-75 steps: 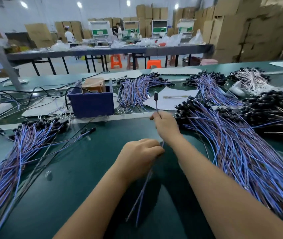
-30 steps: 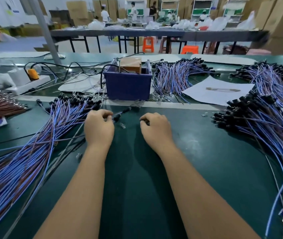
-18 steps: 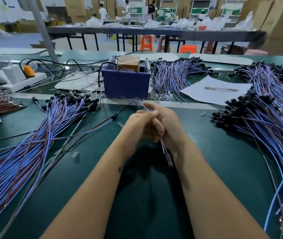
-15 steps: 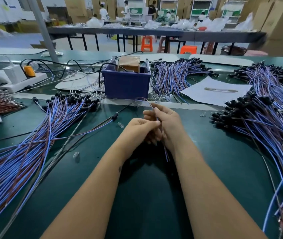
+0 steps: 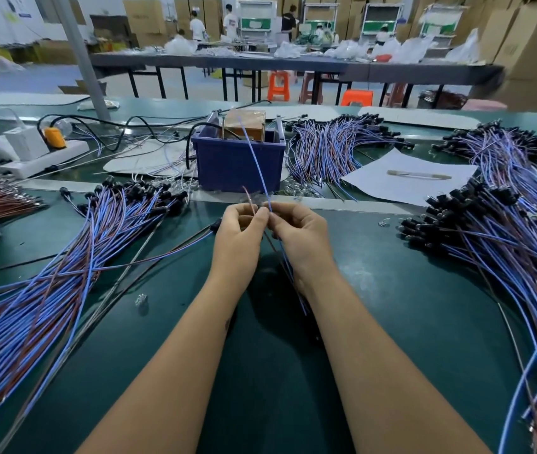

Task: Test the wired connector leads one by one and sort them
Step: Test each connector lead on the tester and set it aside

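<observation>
Both hands meet over the middle of the green tabletop (image 5: 391,322), each grip closed in a pinch on one wire of a single connector lead (image 5: 280,253). The left hand (image 5: 239,234) pinches the brown wire (image 5: 250,199) between thumb and fingertips, and its short free end stands up just above the knuckles. The right hand (image 5: 301,235) pinches the blue wire (image 5: 255,158), whose free end rises long and slightly curved in front of the blue bin (image 5: 239,163). Below the hands the lead's two wires hang down together between the wrists toward the tabletop; its connector end cannot be made out. To the left lies a fanned heap of blue and brown leads (image 5: 47,280) with black connectors pointing away from the person. To the right lies a larger heap of similar leads (image 5: 506,257). Behind the bin, to its right, another bundle (image 5: 335,149) lies beside a white sheet of paper (image 5: 408,178). A white power strip (image 5: 44,160) with an orange plug sits at the far left.
</observation>
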